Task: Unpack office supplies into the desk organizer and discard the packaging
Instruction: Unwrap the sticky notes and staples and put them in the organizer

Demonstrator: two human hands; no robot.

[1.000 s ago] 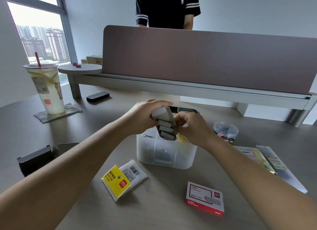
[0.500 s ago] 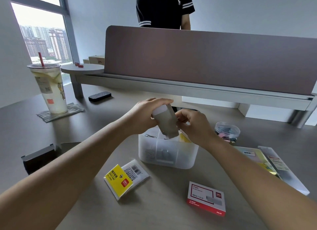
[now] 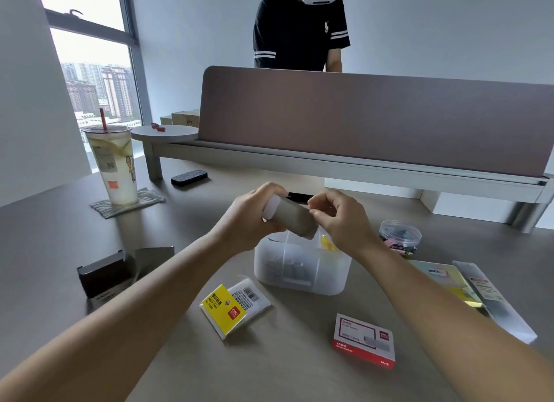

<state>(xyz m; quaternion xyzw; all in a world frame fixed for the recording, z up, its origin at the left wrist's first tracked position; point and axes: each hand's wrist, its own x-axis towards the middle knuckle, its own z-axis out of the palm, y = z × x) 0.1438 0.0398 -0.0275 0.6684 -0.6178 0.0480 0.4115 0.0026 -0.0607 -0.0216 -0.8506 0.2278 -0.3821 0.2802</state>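
Note:
A translucent desk organizer point(image 3: 302, 277) stands mid-desk with grey staple strips and something yellow inside. Just above it my left hand point(image 3: 248, 221) grips a small grey cardboard box point(image 3: 295, 220) by its white end flap, the box tilted down to the right. My right hand point(image 3: 338, 218) pinches the box's other end. A yellow-labelled packet point(image 3: 232, 307) lies in front of the organizer, a red-and-white staple box point(image 3: 364, 340) to its right. Sticky-note packs point(image 3: 443, 281) and a clear sleeve point(image 3: 491, 299) lie at the right.
A round clear tub of clips point(image 3: 398, 236) sits right of the organizer. An opened dark box point(image 3: 105, 272) lies at the left. A tall drink cup point(image 3: 112, 164) stands on a napkin far left. A person point(image 3: 299, 29) stands behind the desk divider point(image 3: 374, 122).
Staple strips slid out of the tilted box into the organizer. The box then came up a little and turned flatter, still held by both hands. My head has tipped upward.

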